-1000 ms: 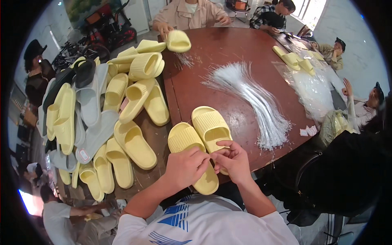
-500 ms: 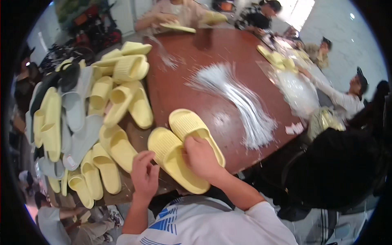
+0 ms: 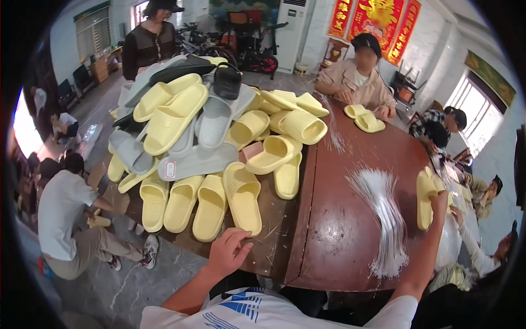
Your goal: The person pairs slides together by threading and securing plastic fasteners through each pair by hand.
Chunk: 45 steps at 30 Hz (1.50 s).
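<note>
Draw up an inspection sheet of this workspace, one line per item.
Surface: red table with a brown table against its left side; stray bits on the brown one.
Job's things: yellow slippers piled with grey slippers and black slippers; white strands bundled on the red table.
Clutter: loose strands toward the far end, near a co-worker.
Grips: left hand open by the nearest slipper's heel, contact unclear; right hand closed on yellow footwear at the red table's right side.
Cables: nothing seen.
Surroundings: seated person at left; bikes and red hangings behind.
</note>
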Available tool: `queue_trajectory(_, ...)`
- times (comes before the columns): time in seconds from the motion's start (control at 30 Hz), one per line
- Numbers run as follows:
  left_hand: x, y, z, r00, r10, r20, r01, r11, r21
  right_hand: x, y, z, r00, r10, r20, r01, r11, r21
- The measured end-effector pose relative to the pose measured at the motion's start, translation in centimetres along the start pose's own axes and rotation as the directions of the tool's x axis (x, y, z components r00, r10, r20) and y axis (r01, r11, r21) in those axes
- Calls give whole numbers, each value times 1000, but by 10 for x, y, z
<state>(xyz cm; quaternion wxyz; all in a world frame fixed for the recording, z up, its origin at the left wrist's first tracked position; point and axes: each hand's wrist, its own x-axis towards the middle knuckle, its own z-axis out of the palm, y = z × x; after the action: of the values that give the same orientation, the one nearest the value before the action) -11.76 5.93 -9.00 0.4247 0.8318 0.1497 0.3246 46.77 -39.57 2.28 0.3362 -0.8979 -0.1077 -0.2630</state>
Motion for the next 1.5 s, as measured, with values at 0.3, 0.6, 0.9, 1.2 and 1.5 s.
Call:
queue_trajectory(0.3,178,2,11,918,349,-188,-307,925,222,-242,-270,98,803,-327,498,77,886,458)
queue_trajectory(0.6,361,-31,88,984,-157,-85,149,984,-94,-308,-267,144,777,-505,377,226,782,581)
queue_trajectory(0.9,253,45,66,929,121,351,60,884,-464,-264,-272,98,542,-258,800,-832,-298,468)
queue_trajectory(1.2,139,83,36,629,598,497,-579,787,-215,-275,-268,95,350,-603,717,-914,-52,402)
queue_trajectory(1.5,116,106,31,631,221,744,-243,967,-81,-320,-277,25,715,-93,693,-678,148,720)
